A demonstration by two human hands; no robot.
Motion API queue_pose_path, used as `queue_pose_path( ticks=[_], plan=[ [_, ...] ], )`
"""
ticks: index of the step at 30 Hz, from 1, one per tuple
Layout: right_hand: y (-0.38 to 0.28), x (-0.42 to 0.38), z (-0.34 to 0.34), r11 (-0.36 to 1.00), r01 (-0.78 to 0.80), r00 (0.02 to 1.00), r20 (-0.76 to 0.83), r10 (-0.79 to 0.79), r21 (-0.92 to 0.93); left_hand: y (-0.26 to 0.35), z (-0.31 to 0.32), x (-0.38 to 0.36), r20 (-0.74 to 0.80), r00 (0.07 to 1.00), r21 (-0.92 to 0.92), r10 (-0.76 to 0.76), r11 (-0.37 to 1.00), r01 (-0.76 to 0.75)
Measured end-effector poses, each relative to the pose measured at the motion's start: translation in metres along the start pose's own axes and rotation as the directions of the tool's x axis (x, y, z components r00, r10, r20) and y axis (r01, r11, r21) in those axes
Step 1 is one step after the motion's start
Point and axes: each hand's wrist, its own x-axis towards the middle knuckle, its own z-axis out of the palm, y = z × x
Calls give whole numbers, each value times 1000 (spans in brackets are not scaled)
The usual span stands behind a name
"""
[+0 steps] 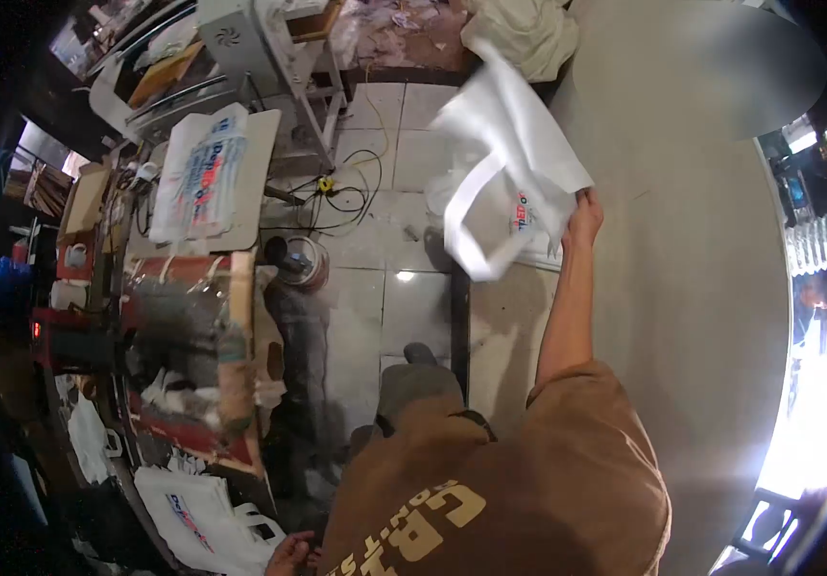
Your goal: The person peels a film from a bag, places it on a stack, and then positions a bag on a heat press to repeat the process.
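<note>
My right hand (583,219), arm stretched forward, grips a white tote bag (519,115) by its edge. The bag is blurred and tilted, with its loop handle (471,216) hanging to the left. Below it, a white bag with red and blue print (521,213) shows in part. My left hand (293,555) is low at the bottom edge of the view, its fingers curled in. Right beside those fingers is a white printed tote bag (192,518) with a loop handle; what they hold, if anything, is hidden.
At left a printing frame (188,355) with red edges sits near a board bearing a printed white bag (204,173). A round tub (306,264) and cables (346,197) lie on the tiled floor (360,298). A large pale panel (692,317) rises along the right.
</note>
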Motion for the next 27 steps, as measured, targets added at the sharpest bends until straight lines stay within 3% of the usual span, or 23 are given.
queue_pose_path(
  ticks=[1, 2, 4, 7, 12, 13, 14, 15, 18, 19, 22, 23, 24, 26, 27],
  plan=[
    [38, 25, -24, 996, 70, 987, -142, -76, -46, 6, 12, 9, -12, 1000, 25, -10, 1000, 10],
    [56, 28, -34, 997, 52, 987, -150, -59, -50, 7, 21, 14, -33, 999, 47, -26, 999, 28],
    [92, 21, -57, 972, -202, 932, -280, 229, 121, 11, 37, 23, -80, 994, 75, -68, 994, 74],
    [174, 21, -85, 948, -318, 889, -339, 308, 28, 14, 54, 41, -135, 983, 100, -121, 986, 135],
    [275, 1, -96, 944, -327, 889, -323, 323, 45, 16, 68, 59, -213, 960, 140, -182, 967, 214],
    [299, -4, -104, 895, -434, 873, -298, 387, -109, 16, 66, 62, -223, 957, 148, -187, 964, 223],
    [293, -12, -93, 814, -519, 847, -281, 451, -261, 17, 67, 65, -233, 954, 155, -188, 962, 227],
    [280, -20, -87, 802, -591, 798, -205, 567, -84, 19, 67, 72, -243, 951, 161, -191, 959, 233],
    [268, -44, -71, 845, -510, 860, -140, 492, -161, 14, 58, 80, -259, 949, 183, -178, 956, 230],
    [271, -50, -68, 856, -409, 912, -102, 398, -317, 14, 54, 88, -263, 950, 190, -167, 956, 221],
    [288, -70, -72, 850, -495, 869, -114, 482, -177, 11, 48, 104, -266, 953, 206, -142, 958, 200],
    [284, -71, -67, 792, -602, 776, -303, 553, -97, 8, 45, 108, -265, 955, 214, -132, 958, 192],
    [282, -68, -63, 793, -602, 776, -303, 554, -91, 4, 42, 116, -264, 957, 220, -121, 958, 182],
    [288, -50, -66, 854, -521, 609, -705, 363, -11, -4, 39, 123, -261, 959, 232, -106, 958, 169],
    [290, -38, -72, 855, -519, 610, -703, 365, -7, -10, 37, 128, -260, 961, 235, -99, 958, 162]
  ],
)
